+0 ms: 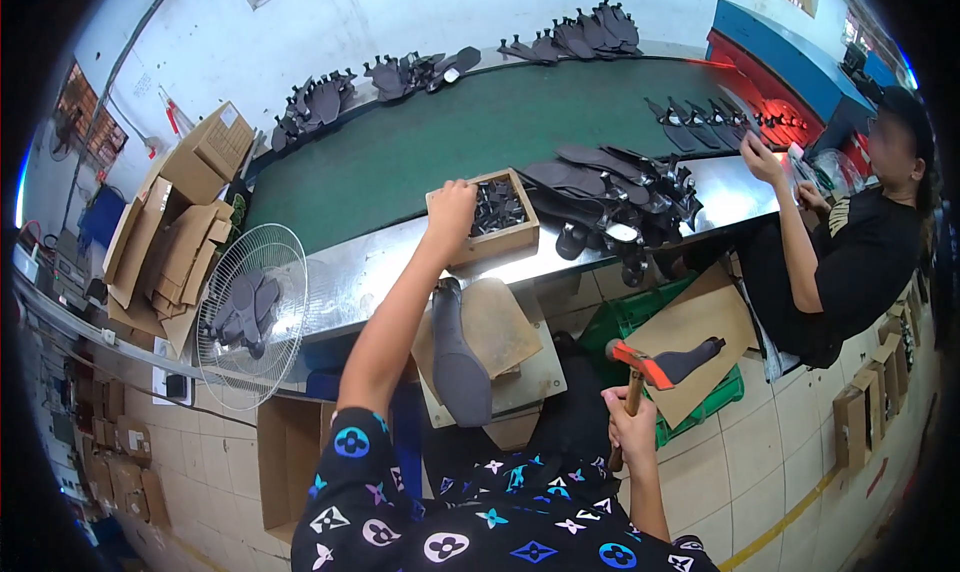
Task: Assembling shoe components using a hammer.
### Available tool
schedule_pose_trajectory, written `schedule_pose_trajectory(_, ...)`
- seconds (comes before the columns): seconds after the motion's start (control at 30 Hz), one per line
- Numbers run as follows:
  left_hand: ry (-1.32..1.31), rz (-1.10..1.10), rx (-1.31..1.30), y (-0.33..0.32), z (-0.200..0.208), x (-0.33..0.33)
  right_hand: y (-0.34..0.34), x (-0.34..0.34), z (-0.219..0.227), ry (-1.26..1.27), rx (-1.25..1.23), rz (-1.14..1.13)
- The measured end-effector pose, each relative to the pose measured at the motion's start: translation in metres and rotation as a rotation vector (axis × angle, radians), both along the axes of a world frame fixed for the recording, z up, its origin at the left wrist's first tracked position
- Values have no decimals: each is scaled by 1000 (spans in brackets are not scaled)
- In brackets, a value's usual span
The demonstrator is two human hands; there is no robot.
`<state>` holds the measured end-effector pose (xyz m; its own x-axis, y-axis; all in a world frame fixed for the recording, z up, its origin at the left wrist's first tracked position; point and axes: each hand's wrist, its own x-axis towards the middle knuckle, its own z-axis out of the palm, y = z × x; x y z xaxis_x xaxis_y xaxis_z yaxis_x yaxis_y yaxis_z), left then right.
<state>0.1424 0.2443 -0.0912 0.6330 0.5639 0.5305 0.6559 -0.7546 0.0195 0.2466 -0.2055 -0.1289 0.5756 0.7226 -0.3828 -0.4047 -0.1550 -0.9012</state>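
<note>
closed right hand (633, 430) is gripping hammer (635, 387); left hand (455, 208), hold unclear, is covering box (506, 244)'s left edge; bumped, unheld sole (460, 362) could be slipping.

The left grip (452, 210) is at an open wooden box (497, 247) while the right grip (632, 428) holds an orange-headed hammer (641, 364).

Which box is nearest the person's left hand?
The wooden box holding small dark pieces; the cardboard boxes stand farther from the left hand.
</note>
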Motion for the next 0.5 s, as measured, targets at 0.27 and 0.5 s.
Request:
schedule_pose_trajectory(0.27,78,-61,-96,9,-3,19,15,4,11,-122,61,115)
schedule_pose_trajectory(0.5,-572,-40,-431,-8,-7,-32,46,1,53,-357,241,209)
